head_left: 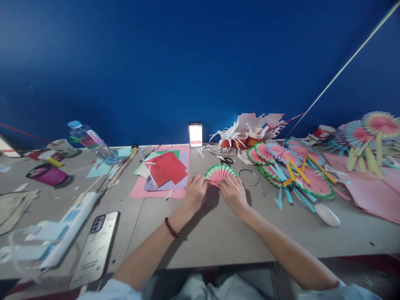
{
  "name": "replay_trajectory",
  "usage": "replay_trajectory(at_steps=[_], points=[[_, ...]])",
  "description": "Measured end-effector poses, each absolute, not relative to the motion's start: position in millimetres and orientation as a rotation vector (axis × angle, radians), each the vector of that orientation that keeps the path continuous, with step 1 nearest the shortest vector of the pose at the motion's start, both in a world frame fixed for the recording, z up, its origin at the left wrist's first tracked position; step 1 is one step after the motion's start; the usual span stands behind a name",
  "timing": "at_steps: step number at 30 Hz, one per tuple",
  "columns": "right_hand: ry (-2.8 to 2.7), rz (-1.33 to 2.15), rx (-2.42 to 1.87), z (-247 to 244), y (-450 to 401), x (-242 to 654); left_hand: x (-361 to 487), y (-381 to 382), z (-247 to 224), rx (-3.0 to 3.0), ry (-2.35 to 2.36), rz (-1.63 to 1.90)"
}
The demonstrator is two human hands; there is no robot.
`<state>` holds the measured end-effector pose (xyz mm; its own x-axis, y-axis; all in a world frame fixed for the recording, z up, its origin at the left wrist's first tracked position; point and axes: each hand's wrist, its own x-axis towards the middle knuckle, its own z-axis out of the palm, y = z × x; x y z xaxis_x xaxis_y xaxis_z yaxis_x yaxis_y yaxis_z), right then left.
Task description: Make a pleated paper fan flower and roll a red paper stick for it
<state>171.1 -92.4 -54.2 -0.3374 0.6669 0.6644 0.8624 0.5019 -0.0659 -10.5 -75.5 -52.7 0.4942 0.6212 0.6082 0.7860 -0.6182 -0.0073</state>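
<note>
Between my hands a pleated paper fan (220, 171), pink with a green rim, is spread in a half circle above the grey table. My left hand (196, 192) has its fingers closed on the fan's left end. On the other end, my right hand (233, 192) pinches the paper, its fingers bent over the lower edge. Just right of the fan lies a grey ring-shaped coil (248, 177). Black-handled scissors (225, 159) rest behind the fan. The fingertips are partly hidden behind the hands.
Coloured paper sheets (167, 168) lie left of my hands. Finished paper fans (293, 166) are heaped on the right, near a white computer mouse (327, 214). A phone (196, 135) stands against the blue wall. Further left are a bottle (93, 141), a power strip (70, 229) and another phone (96, 246).
</note>
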Motion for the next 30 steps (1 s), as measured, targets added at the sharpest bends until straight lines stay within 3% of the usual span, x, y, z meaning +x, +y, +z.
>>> replay_trajectory(at_steps=[30], points=[[-2.154,-0.330,-1.322,-52,-93,172,-5,-80,-54,-2.546,-1.192,-0.778]])
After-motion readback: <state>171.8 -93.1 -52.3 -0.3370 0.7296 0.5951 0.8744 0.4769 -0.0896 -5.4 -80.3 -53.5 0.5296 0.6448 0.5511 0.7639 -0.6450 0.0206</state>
